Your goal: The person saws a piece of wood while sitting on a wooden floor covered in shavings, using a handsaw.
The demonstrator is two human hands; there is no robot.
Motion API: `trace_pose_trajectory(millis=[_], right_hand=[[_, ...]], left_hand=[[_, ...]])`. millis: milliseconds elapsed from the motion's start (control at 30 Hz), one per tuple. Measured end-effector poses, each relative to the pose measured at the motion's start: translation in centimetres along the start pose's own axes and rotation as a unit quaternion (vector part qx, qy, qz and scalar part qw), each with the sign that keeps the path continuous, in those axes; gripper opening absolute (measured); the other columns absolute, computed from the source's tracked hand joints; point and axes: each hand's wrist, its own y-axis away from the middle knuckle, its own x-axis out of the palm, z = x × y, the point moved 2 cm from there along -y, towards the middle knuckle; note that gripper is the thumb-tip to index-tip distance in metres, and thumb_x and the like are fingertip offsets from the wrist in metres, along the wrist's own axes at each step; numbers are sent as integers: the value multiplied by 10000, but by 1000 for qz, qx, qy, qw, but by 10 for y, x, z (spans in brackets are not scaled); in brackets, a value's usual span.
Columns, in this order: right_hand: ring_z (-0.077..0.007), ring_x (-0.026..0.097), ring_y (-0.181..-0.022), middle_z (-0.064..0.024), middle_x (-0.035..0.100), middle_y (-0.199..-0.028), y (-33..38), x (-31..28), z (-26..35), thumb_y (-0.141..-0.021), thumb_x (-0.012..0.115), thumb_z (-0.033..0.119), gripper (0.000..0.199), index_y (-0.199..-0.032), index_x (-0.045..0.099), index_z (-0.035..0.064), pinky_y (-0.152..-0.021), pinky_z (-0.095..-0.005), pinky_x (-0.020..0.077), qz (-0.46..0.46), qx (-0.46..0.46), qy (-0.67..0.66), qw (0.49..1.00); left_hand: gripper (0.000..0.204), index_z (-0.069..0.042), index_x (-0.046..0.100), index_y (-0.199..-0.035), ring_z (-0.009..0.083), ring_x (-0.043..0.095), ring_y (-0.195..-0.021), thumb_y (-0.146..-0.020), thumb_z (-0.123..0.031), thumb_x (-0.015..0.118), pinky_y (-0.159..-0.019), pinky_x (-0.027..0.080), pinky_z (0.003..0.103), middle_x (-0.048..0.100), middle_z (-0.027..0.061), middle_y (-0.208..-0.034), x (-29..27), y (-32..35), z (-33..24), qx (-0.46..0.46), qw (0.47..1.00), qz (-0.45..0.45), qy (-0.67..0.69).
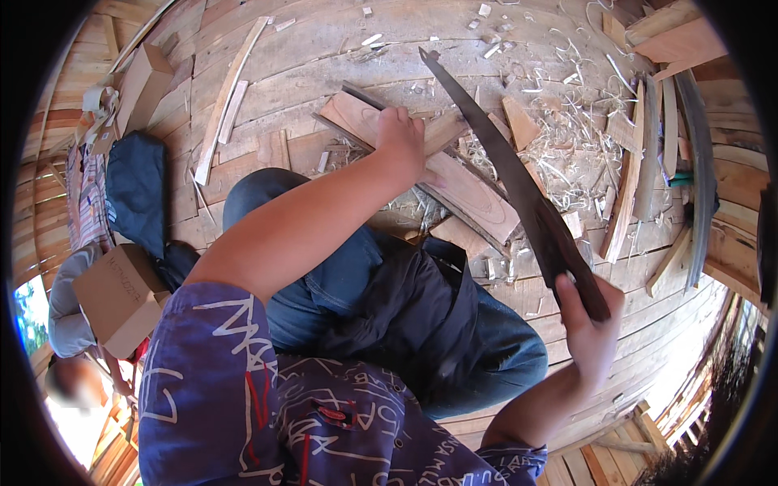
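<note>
My right hand is closed round the dark handle of a long handsaw. Its tapering blade slants up and to the left, ending in a small hooked tip; no teeth can be made out. My left hand presses on a short wood block, its fingers curled over one end. The block lies across a pale wooden board, which rests between darker strips in front of my crossed legs. The saw blade passes just right of the block's free end; whether they touch I cannot tell.
Curled shavings and offcuts litter the plank floor. Long wood strips lie at the left, and more planks at the right. A dark bag, a cardboard box and another person are at the left.
</note>
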Motion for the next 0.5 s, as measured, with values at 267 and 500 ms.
trace_pose_trajectory(millis=[267,500], right_hand=[[-92,451,-505,-43,504,-520,67,-67,-15,-831,673,221,277,-765,639,-46,-467,-274,324,1,-11,83,996],[-29,338,-534,36,409,-539,-22,19,-8,-845,696,137,244,-709,575,-26,-463,-239,268,4,-28,-4,1000]], left_hand=[[1080,65,574,-1134,234,475,-1002,-607,-874,489,-836,327,328,590,88,-1035,5,5,6,-11,1000,-15,13],[1108,62,554,-1169,243,472,-1038,-606,-887,465,-869,324,330,587,96,-1074,6,-4,5,-12,1000,-8,-5]])
